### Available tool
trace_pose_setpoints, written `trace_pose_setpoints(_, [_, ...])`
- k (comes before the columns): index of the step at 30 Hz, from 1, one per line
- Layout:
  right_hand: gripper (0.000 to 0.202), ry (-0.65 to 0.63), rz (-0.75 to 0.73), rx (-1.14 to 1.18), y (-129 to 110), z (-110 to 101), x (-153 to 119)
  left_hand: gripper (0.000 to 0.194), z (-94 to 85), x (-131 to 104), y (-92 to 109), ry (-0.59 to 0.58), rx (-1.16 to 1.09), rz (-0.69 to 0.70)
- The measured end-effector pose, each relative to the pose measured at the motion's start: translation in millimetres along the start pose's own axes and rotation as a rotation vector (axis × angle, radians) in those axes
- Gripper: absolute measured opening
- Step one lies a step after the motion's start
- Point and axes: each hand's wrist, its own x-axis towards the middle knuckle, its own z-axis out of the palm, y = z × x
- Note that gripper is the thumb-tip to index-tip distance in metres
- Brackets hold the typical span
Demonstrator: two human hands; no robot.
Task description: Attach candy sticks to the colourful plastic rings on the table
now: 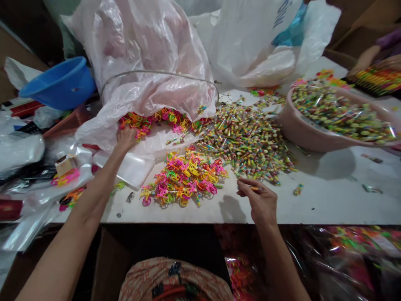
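Note:
My left hand (126, 140) reaches into the mouth of a pale pink plastic bag (153, 46), touching the bright plastic trinkets (140, 124) there. Its fingertips are hidden among them. My right hand (261, 202) is closed in a pinch on a small candy tube (254, 188), partly covered by the fingers. Between my hands lies a heap of pink, yellow, green and orange plastic trinkets (184, 177). Behind my right hand spreads a large pile of small clear-wrapped candy tubes (250, 140).
A pink basin (308, 136) full of the same tubes stands at the right. A blue basin (59, 85) sits at the back left, above clutter. Clear plastic sleeves (128, 169) lie near my left forearm. Another person's hand (363, 65) is at the far right.

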Motion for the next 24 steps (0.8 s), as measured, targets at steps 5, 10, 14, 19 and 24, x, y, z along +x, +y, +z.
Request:
trace_pose_setpoints(5, [0.033,-0.082,-0.014,0.018,-5.6,16.8,-14.6,0.023,-7.9,-5.6,41.8,0.083,-0.14,0.087])
trace_pose_setpoints(10, [0.038,-0.161,-0.001,0.011,-6.2,20.6,-23.0,0.04,-12.9,-6.7,51.6,-0.033,-0.728,0.122])
trace_pose_setpoints(14, [0.039,-0.153,0.018,-0.017,-2.1,13.3,-24.7,0.06,-7.8,-13.6,52.7,-0.123,-0.99,-0.092])
trace_pose_setpoints(19, [0.041,-0.117,0.024,-0.05,2.9,2.5,-25.5,0.049,-9.1,-12.4,50.5,0.06,-0.579,-0.009])
trace_pose_setpoints(24, [0.039,-0.112,0.047,-0.056,6.6,-0.9,-26.7,0.034,-5.4,-15.6,41.8,0.055,-0.194,0.066])
